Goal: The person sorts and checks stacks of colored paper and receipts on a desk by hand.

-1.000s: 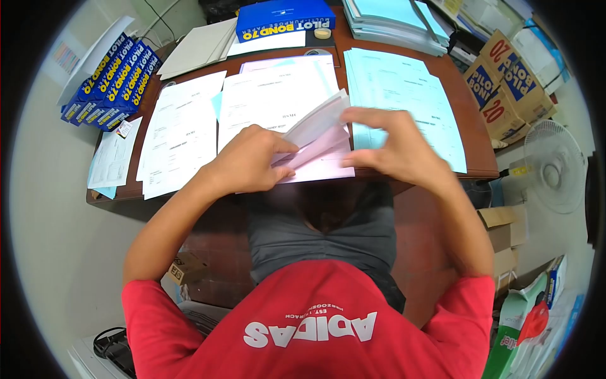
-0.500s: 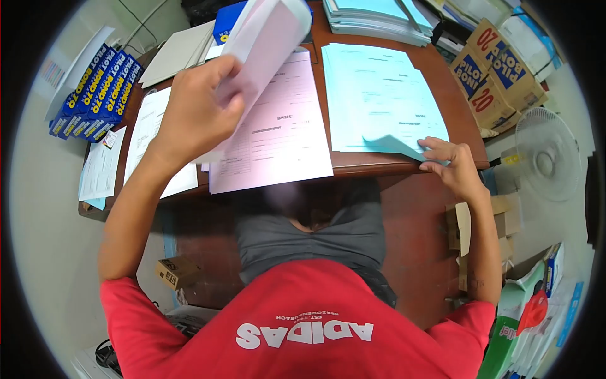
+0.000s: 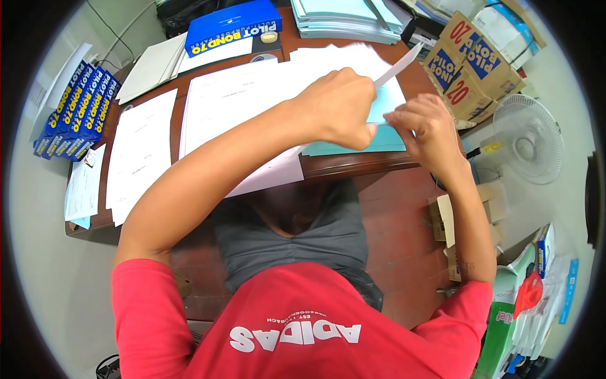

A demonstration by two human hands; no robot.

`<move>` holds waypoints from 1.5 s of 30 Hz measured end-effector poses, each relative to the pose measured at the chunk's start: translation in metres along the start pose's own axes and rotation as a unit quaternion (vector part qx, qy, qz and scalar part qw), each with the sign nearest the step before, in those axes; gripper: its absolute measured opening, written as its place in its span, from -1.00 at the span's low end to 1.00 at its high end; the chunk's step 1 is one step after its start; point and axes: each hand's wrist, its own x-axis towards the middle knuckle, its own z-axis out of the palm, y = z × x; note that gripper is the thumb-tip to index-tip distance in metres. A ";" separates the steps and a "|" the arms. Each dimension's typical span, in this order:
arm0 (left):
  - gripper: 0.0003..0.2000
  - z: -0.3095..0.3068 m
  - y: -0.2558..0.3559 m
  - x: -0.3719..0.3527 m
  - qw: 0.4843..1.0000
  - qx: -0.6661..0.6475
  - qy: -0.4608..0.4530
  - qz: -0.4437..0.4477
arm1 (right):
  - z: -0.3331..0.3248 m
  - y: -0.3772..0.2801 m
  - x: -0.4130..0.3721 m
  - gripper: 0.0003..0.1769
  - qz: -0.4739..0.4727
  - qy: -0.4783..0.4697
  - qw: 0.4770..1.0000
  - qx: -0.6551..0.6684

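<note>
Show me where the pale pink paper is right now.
In the head view, the pale pink paper lies at the near edge of the brown wooden desk, partly hidden by the left forearm, left of the light blue sheets.

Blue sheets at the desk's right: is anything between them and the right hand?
Nothing visible separates the right hand from the right side of the blue sheets; contact is unclear. Farther left, the left hand and the white sheet it grips cover part of them.
</note>
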 end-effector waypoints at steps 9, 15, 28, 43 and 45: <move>-0.49 -0.062 -0.040 -0.012 0.973 -0.093 0.211 -0.010 | 0.017 -0.020 0.064 -0.69 0.002 0.303 0.951 -0.061; -0.23 -0.151 -0.029 -0.107 0.976 0.040 0.143 0.159 | 0.094 -0.049 0.155 -0.65 0.058 0.124 0.971 0.195; -0.89 -0.059 -0.141 -0.386 0.945 0.243 0.168 -0.142 | 0.189 -0.272 0.163 -0.78 -0.250 -0.086 0.937 0.229; -0.53 -0.091 -0.128 -0.384 0.925 0.130 0.237 -0.267 | 0.107 -0.201 0.149 -0.47 -0.140 0.029 0.963 0.230; -0.45 -0.102 -0.128 -0.369 0.918 0.168 0.301 -0.194 | 0.089 -0.162 0.110 -0.51 -0.125 -0.094 0.974 0.165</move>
